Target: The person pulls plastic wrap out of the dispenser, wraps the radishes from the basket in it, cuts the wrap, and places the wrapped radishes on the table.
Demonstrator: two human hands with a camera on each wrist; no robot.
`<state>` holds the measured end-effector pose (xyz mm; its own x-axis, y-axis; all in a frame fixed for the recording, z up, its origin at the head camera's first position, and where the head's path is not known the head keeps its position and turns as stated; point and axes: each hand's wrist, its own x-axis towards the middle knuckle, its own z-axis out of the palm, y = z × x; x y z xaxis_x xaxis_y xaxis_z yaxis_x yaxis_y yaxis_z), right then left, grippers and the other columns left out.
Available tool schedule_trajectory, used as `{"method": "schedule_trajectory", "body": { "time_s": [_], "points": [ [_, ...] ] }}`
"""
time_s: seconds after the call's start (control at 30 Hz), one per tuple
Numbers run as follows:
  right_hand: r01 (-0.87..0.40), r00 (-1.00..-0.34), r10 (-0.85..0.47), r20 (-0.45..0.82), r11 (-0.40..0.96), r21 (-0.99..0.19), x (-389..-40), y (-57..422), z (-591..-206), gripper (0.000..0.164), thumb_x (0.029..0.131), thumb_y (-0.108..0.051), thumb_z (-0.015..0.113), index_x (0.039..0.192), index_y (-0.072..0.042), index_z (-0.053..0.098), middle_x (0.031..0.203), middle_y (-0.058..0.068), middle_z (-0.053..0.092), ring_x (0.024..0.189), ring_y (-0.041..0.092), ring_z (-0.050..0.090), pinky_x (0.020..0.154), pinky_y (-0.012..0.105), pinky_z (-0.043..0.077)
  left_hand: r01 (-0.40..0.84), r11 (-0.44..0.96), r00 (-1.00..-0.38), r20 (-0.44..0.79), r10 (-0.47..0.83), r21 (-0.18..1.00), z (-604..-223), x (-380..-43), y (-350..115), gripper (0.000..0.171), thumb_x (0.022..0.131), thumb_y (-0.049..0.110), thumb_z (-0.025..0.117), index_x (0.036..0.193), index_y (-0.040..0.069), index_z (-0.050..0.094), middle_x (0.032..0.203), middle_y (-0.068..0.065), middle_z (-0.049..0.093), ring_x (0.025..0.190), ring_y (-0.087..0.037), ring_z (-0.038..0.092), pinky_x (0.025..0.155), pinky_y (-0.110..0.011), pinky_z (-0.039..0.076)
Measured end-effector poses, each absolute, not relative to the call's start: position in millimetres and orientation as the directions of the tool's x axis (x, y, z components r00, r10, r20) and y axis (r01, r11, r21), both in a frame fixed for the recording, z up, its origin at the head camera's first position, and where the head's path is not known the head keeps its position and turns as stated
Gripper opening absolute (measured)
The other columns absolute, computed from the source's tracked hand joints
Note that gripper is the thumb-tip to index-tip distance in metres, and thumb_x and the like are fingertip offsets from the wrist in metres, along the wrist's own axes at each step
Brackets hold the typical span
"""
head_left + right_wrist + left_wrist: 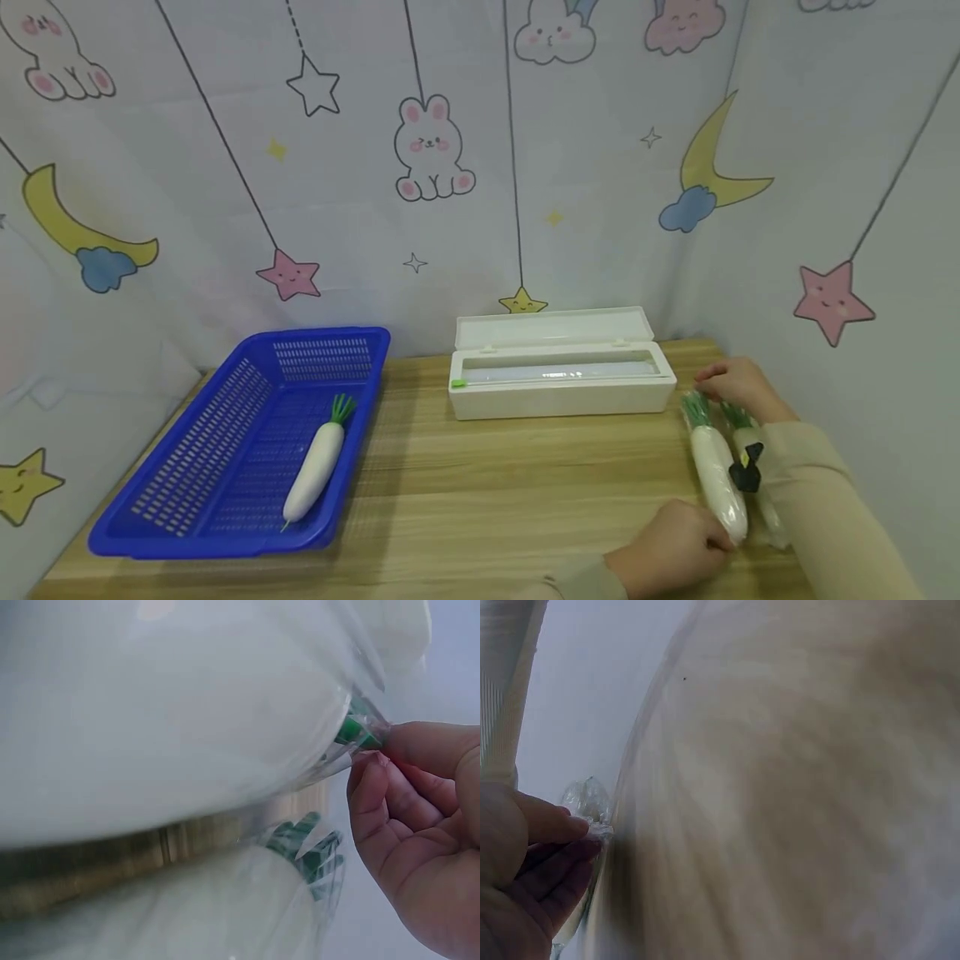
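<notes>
At the table's right side lies a white radish wrapped in clear plastic film (716, 475), green leaves towards the back. My right hand (738, 387) pinches the film at its leafy end; the right wrist view shows thumb and fingers (409, 739) gathering film beside the green stalks (352, 731). At the near tip, my left hand (671, 542) pinches the other end; a twisted bit of film (598, 829) shows between thumb and finger in the left wrist view. A second wrapped radish (768, 517) lies just to the right, partly hidden by my right sleeve.
A white cling film box (562, 400) with its lid raised stands at the back middle. On the left, a blue plastic basket (217, 546) holds one unwrapped radish (315, 471). A patterned cloth (345, 208) hangs behind the wooden table (480, 500).
</notes>
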<state>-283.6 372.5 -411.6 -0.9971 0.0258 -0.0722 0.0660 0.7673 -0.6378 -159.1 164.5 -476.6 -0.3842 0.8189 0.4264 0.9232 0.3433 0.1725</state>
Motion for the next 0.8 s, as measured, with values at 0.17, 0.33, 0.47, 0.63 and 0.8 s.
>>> {"method": "schedule_trajectory", "body": {
  "time_s": [0.17,0.33,0.47,0.63,0.8],
  "points": [
    [0.091,-0.993,0.019,-0.117,0.759,-0.645,-286,379,-416,0.032,0.092,-0.013,0.059,0.110,0.014,0.062,0.091,0.017,0.067,0.076,0.018,0.062,0.066,0.032,0.049,0.909,0.371,-0.417,0.404,0.814,0.191,-476,-156,170,0.014,0.078,0.015,0.074,0.084,0.026,0.079,0.086,0.018,0.071,0.077,0.016,0.057,0.067,0.002,0.035],
    [0.084,-0.992,0.002,-0.125,0.756,-0.649,-286,379,-415,0.035,0.093,-0.013,0.058,0.113,0.015,0.059,0.098,0.023,0.066,0.078,0.017,0.063,0.069,0.034,0.051,0.902,0.369,-0.431,0.386,0.816,0.226,-478,-158,171,0.017,0.078,0.014,0.073,0.088,0.026,0.079,0.087,0.018,0.071,0.079,0.017,0.056,0.069,0.002,0.035],
    [0.063,-0.993,-0.016,-0.114,0.755,-0.653,-283,378,-413,0.038,0.094,-0.012,0.056,0.116,0.018,0.056,0.097,0.024,0.065,0.077,0.017,0.062,0.068,0.034,0.051,0.893,0.341,-0.432,0.353,0.830,0.292,-480,-161,166,0.017,0.081,0.014,0.071,0.093,0.023,0.078,0.088,0.018,0.071,0.078,0.018,0.054,0.070,0.003,0.034],
    [0.020,-0.997,-0.033,-0.071,0.766,-0.643,-281,382,-410,0.038,0.095,-0.013,0.053,0.117,0.018,0.056,0.091,0.020,0.066,0.077,0.021,0.061,0.066,0.033,0.050,0.851,0.347,-0.469,0.273,0.840,0.395,-477,-162,157,0.017,0.084,0.013,0.069,0.096,0.021,0.078,0.084,0.017,0.070,0.070,0.020,0.045,0.065,0.003,0.034],
    [-0.053,-0.997,-0.072,-0.008,0.799,-0.598,-281,381,-399,0.038,0.097,-0.016,0.054,0.117,0.016,0.057,0.105,0.031,0.063,0.087,0.034,0.064,0.070,0.039,0.054,0.789,0.365,-0.509,0.195,0.838,0.494,-469,-166,144,0.021,0.086,0.012,0.067,0.104,0.018,0.076,0.088,0.015,0.070,0.071,0.019,0.045,0.065,0.002,0.035]
  ]
}}
